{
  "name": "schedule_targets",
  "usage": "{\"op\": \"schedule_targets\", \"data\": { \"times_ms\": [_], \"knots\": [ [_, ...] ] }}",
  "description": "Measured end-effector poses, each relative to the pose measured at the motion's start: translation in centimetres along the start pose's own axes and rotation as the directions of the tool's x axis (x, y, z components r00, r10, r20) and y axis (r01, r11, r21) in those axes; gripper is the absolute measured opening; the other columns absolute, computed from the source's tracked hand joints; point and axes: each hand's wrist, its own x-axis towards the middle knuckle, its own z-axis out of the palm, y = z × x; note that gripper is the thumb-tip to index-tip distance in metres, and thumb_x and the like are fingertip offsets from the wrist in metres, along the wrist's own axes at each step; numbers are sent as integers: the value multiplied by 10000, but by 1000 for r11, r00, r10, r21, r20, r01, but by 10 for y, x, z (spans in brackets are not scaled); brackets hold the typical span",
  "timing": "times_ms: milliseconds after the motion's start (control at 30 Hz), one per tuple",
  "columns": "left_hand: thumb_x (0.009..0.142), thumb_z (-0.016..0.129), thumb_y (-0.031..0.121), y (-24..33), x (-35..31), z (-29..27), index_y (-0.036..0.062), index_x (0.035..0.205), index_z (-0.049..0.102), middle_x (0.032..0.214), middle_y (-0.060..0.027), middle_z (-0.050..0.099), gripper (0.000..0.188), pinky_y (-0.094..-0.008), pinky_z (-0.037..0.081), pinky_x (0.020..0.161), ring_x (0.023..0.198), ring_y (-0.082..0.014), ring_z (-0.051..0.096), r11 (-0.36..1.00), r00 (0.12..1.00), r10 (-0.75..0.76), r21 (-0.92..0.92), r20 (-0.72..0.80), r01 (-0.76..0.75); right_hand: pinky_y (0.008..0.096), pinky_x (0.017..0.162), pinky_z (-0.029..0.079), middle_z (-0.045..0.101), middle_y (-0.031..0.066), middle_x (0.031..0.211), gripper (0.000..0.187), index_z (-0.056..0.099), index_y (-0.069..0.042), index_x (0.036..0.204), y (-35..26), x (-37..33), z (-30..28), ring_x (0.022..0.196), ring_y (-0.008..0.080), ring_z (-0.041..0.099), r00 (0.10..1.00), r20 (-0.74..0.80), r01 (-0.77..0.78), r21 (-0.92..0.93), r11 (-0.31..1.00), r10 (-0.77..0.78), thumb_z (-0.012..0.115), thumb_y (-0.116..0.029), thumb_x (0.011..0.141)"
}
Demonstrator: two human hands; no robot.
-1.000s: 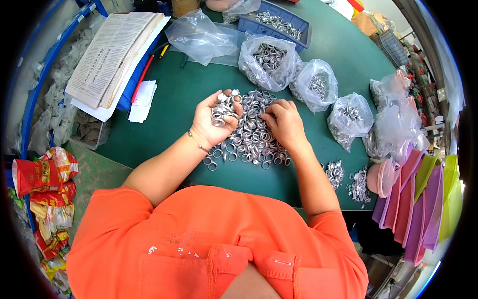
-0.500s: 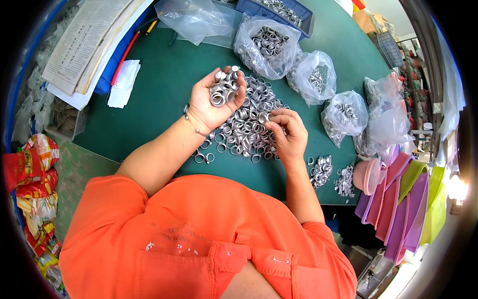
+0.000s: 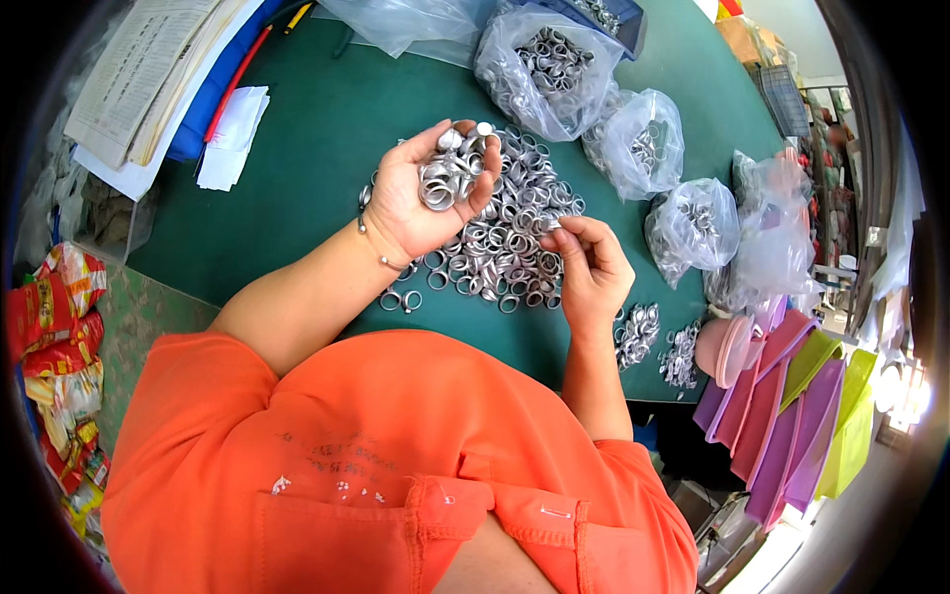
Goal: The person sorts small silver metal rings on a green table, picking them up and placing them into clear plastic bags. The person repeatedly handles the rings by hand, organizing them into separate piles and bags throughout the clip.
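Cupped palm up, my left hand (image 3: 404, 210) holds several silver metal rings (image 3: 447, 180), some with flat round tops. It hovers over the left side of a loose pile of similar rings (image 3: 507, 259) on the green table (image 3: 297, 168). At the pile's right edge, my right hand (image 3: 600, 275) has its thumb and forefinger pinched together. A small silver ring (image 3: 553, 227) shows at those fingertips, partly covered. Right of the hand lie a small heap of rings (image 3: 637, 335) and a heap of small silver pieces (image 3: 680, 354).
Clear plastic bags of rings (image 3: 549, 79) line the far right, beside a blue bin (image 3: 625, 25). Papers (image 3: 139, 84), a red pencil (image 3: 237, 84) and folded white paper (image 3: 233, 139) lie far left. Pink tubs (image 3: 722, 348) and coloured plastic baskets (image 3: 787, 416) stand at right.
My right hand has shifted slightly right, to the pile's edge, with its fingertips still pinched. My left hand stays cupped round its rings. The whole view has shifted a little.
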Motion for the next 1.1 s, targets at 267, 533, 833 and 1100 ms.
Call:
{"op": "schedule_targets", "data": {
  "times_ms": [267,533,833,1100],
  "knots": [
    [933,444,217,-10,-3,0,28,1015,573,1010,-136,584,243,-396,512,795,982,-261,570,999,999,-37,35,-27,38,284,578,558,643,163,820,126,559,69,967,-15,3,0,660,184,648,873,155,-479,456,750,463,554,10,855],
    [951,405,243,-14,-6,-6,54,1148,535,1047,-117,573,303,-314,488,630,954,-229,562,981,993,-96,161,-68,105,256,530,532,643,147,822,101,561,52,941,-16,2,-2,631,157,628,828,242,-546,556,627,506,555,17,846],
    [919,467,261,-29,-9,4,40,1005,579,859,-99,553,262,-264,398,466,766,-188,475,962,979,-144,211,-146,173,282,708,477,608,111,912,145,619,7,836,-13,66,-102,812,202,572,673,-355,161,-786,597,-649,564,108,748],
    [921,451,275,-29,-10,-3,43,1022,563,875,-100,538,277,-263,400,460,758,-195,491,939,960,-253,209,-119,273,265,699,469,633,82,908,218,633,-5,974,-23,36,-16,831,163,589,988,91,138,-132,982,-127,652,2,757]
  ]
}}
